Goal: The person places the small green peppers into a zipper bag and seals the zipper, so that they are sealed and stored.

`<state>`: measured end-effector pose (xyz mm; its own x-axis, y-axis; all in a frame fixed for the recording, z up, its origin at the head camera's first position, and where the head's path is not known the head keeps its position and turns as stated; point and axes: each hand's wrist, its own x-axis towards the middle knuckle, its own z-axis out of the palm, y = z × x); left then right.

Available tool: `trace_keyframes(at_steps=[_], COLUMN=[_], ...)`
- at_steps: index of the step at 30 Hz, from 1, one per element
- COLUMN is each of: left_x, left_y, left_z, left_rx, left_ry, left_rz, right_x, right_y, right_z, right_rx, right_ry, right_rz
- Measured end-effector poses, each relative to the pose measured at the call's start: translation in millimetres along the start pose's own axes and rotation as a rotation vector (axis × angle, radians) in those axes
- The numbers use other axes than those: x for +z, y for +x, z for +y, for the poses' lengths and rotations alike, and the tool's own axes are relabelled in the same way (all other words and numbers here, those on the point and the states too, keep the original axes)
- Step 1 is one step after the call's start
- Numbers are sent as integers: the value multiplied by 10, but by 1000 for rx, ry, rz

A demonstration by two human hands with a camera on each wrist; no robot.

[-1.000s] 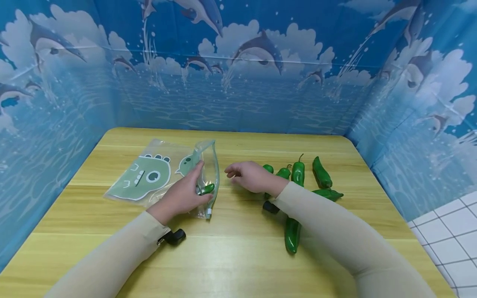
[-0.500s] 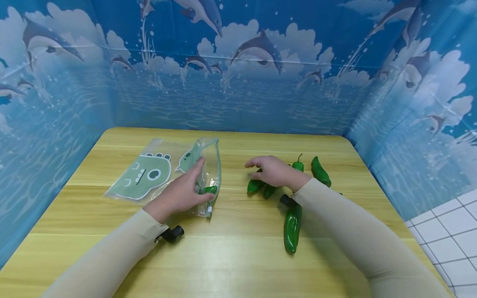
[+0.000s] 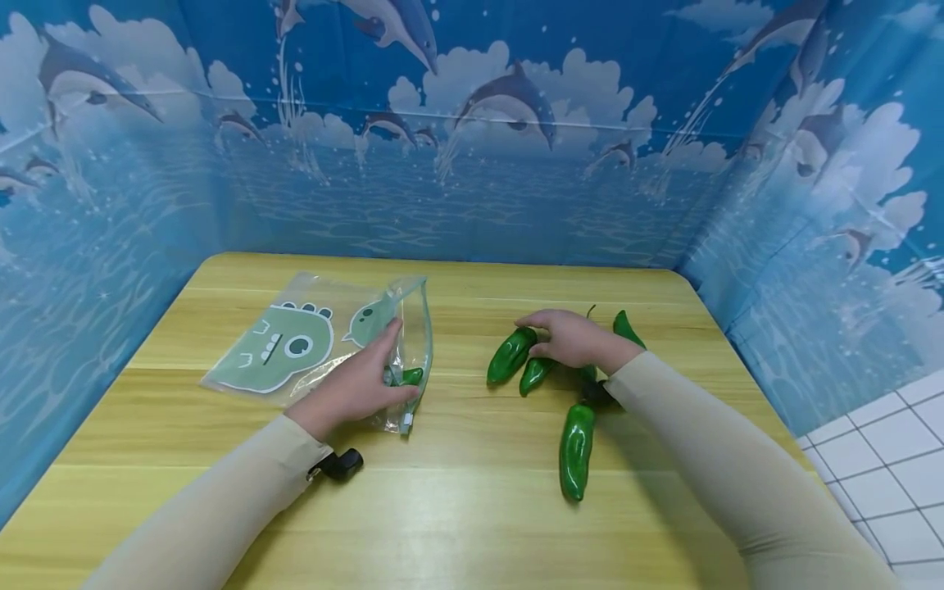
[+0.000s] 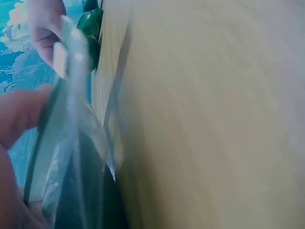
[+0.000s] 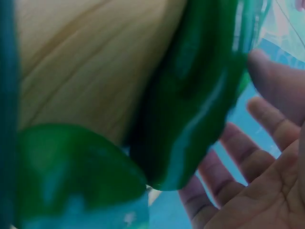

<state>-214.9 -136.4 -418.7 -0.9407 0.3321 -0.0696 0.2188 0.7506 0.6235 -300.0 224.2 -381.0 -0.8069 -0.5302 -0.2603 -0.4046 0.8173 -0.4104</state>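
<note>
dolphin curtains back the bench; left hand, spread wide, touches a bag with a pepper inside; right hand, loosely wide, reaches round a second pepper.

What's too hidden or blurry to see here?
Head: parts of the green peppers, behind the right hand and sleeve.
Head: part of the bag, behind the left hand.
Left wrist: what the dark green patch is, blurred.
Right wrist: the long pepper, cut off by the top edge.

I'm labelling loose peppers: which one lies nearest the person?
The pepper lowest in the head view; the other loose peppers lie farther back, by the right hand or sleeve.
</note>
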Motion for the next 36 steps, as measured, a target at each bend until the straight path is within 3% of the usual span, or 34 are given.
trace_keyframes(at_steps=[8,17,36], left_x=[50,63,65], left_y=[26,36,38], left_z=[-17,-24,-47], left_rx=[-5,-2,-24], left_ry=[41,58,55], left_rz=[7,15,36], right_x=[71,160,209], right_y=[40,69,76], right_z=[41,147,191], right_rx=[-33,36,47], right_ry=[-7,-16,15], right_rz=[-23,-23,4])
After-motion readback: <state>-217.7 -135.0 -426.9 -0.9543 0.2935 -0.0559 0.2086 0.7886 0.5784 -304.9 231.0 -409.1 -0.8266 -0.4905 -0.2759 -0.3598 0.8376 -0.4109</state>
